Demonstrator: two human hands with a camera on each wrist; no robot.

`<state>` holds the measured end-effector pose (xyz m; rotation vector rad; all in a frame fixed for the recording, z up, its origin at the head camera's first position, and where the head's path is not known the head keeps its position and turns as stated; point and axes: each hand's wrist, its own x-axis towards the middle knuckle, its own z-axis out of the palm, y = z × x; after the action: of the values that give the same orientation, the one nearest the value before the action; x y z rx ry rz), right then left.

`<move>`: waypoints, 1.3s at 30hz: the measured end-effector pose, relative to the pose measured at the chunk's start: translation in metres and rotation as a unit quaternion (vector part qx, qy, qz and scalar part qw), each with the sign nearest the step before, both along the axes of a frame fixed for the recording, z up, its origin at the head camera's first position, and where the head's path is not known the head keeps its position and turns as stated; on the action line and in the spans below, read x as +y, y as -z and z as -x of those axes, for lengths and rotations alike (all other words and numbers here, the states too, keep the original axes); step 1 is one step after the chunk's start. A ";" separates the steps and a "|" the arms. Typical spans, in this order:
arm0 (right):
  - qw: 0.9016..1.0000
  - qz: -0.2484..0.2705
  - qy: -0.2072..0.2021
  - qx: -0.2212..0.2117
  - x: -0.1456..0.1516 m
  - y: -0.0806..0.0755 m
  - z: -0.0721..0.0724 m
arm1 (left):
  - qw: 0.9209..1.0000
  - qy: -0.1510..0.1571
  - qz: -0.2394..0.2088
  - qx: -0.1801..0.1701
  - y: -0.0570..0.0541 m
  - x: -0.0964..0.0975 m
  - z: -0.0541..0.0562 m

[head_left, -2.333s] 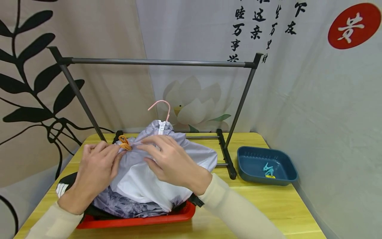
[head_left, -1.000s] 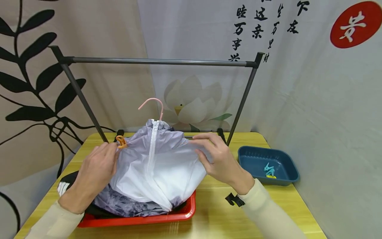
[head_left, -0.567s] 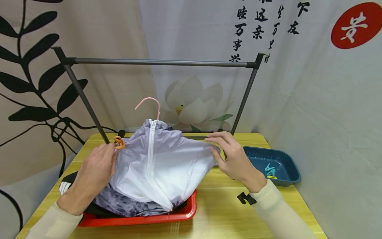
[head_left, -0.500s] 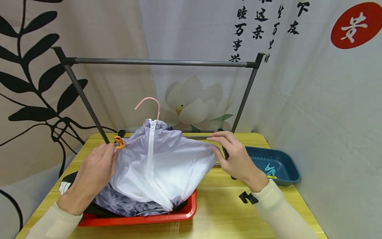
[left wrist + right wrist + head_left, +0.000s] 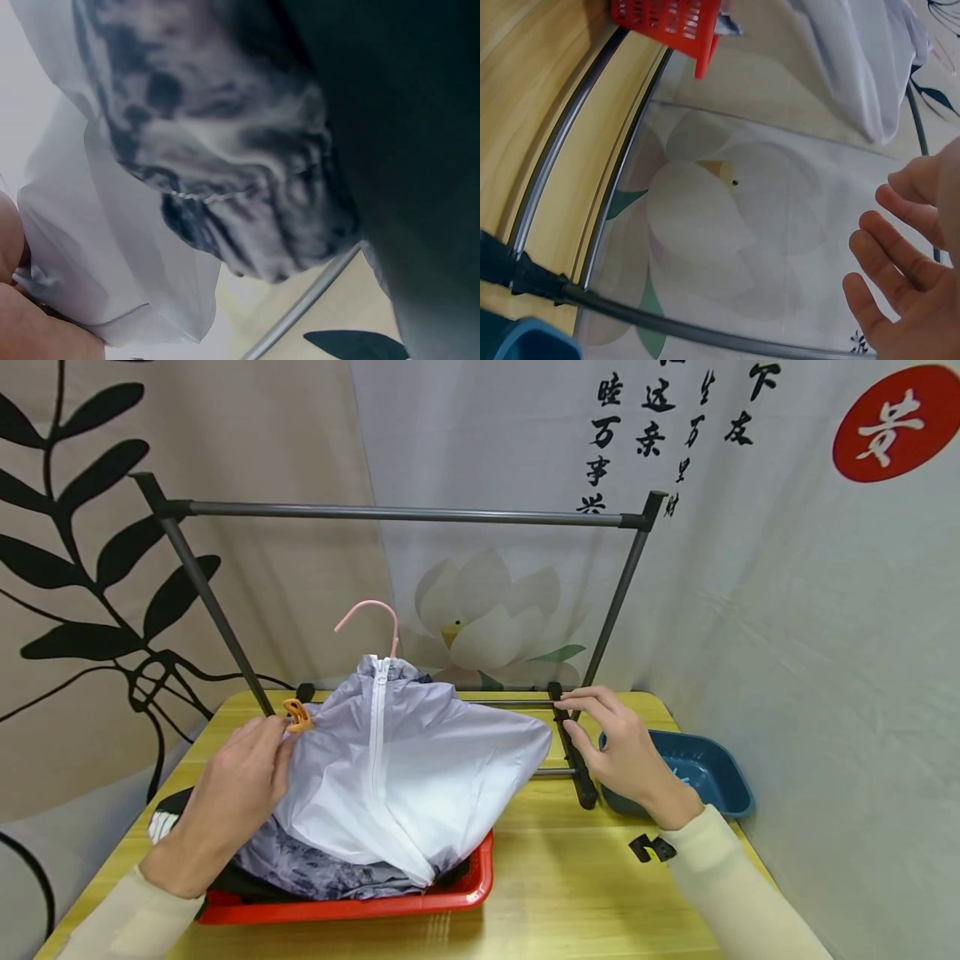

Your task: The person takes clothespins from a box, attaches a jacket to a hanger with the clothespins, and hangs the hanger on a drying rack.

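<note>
A lilac-and-white zip jacket (image 5: 420,760) hangs on a hanger whose pink hook (image 5: 371,604) rises above the collar. My left hand (image 5: 225,793) pinches the jacket at its left shoulder; in the left wrist view, thumb and finger (image 5: 45,326) grip the pale fabric. An orange clothespin (image 5: 298,715) sits on that shoulder, right at the fingertips. My right hand (image 5: 630,756) holds nothing, its fingers loosely extended, between the jacket and the blue basket (image 5: 705,768). In the right wrist view its spread fingers (image 5: 889,262) are apart from the jacket.
A red basket (image 5: 352,910) with more clothes, including a tie-dye piece (image 5: 315,864), lies under the jacket. Behind stands a grey metal drying rack (image 5: 405,512) on the wooden table (image 5: 570,893). Light blue clothespins lie in the blue basket, mostly covered by the right hand.
My right hand has moved from near the jacket's left shoulder across its front to the right, off the fabric toward the blue basket. The jacket has swung flatter; the left hand keeps its grip.
</note>
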<state>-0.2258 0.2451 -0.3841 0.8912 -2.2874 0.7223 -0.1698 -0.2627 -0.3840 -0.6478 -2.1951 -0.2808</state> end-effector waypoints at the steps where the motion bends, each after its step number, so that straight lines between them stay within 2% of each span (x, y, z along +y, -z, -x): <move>1: 1.000 0.001 0.002 -0.005 0.003 0.001 0.002 | 1.000 -0.001 -0.003 0.000 0.000 0.000 0.000; 10: 1.000 -0.006 0.015 -0.021 0.019 0.009 0.012 | 0.998 -0.012 -0.062 -0.022 -0.001 0.004 -0.001; 15: 0.999 -0.011 0.022 -0.029 0.027 0.012 0.015 | 0.996 -0.004 -0.083 -0.027 -0.002 0.005 -0.001; 21: 0.998 -0.025 0.029 -0.042 0.039 0.013 0.021 | 0.995 -0.003 -0.092 -0.028 -0.003 0.007 -0.001; 29: 0.996 -0.055 0.042 -0.053 0.058 0.011 0.032 | 0.996 -0.003 -0.083 -0.026 -0.004 0.008 -0.002; 33: 0.993 -0.074 0.054 -0.081 0.068 0.011 0.038 | 0.996 -0.005 -0.085 -0.021 -0.003 0.008 -0.001; 39: 0.980 -0.106 0.069 -0.152 0.085 0.014 0.048 | 0.996 -0.005 -0.089 -0.008 -0.001 0.007 0.001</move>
<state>-0.2740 0.3306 -0.3983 0.7463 -2.7079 0.5935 -0.1711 -0.2553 -0.3826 -0.5363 -2.1581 -0.4729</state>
